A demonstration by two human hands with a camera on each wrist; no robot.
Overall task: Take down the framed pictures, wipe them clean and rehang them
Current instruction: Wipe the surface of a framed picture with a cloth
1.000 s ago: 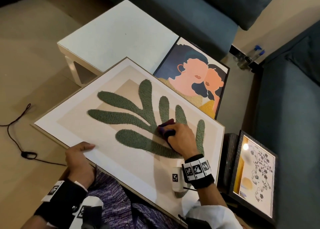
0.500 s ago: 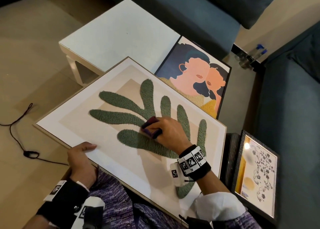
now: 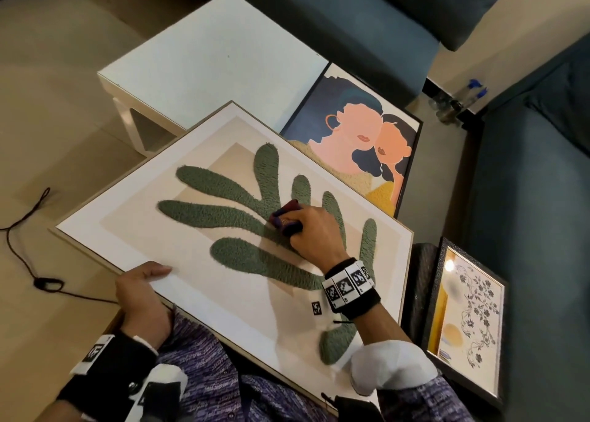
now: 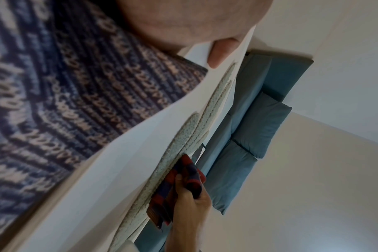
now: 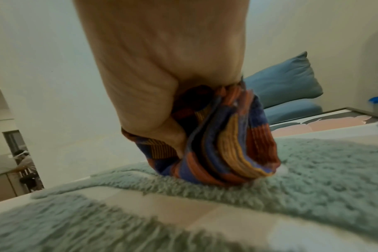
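A large light-framed picture [image 3: 134, 204] with a fuzzy green leaf shape [image 3: 223, 214] lies tilted across my lap. My left hand [image 3: 145, 289] grips its near left edge, thumb on the white mat [image 4: 221, 52]. My right hand [image 3: 314, 230] holds a bunched red, blue and orange striped cloth [image 3: 285, 219] and presses it onto the middle of the green leaf [image 5: 313, 170]. In the right wrist view the cloth [image 5: 222, 146] sits bunched under my palm. Two more framed pictures lie near: a portrait of two faces [image 3: 360, 140] and a small floral one [image 3: 469, 319].
A white low table [image 3: 210, 61] stands behind the big frame, the portrait leaning by it. Blue sofas [image 3: 526, 198] run along the back and right. A black cord [image 3: 28, 262] lies on the floor at left. Bottles [image 3: 459, 99] stand in the corner between the sofas.
My right hand has slid the cloth leftward and slightly upward across the green leaf, toward where the fronds meet. The left hand keeps the same hold on the frame's edge.
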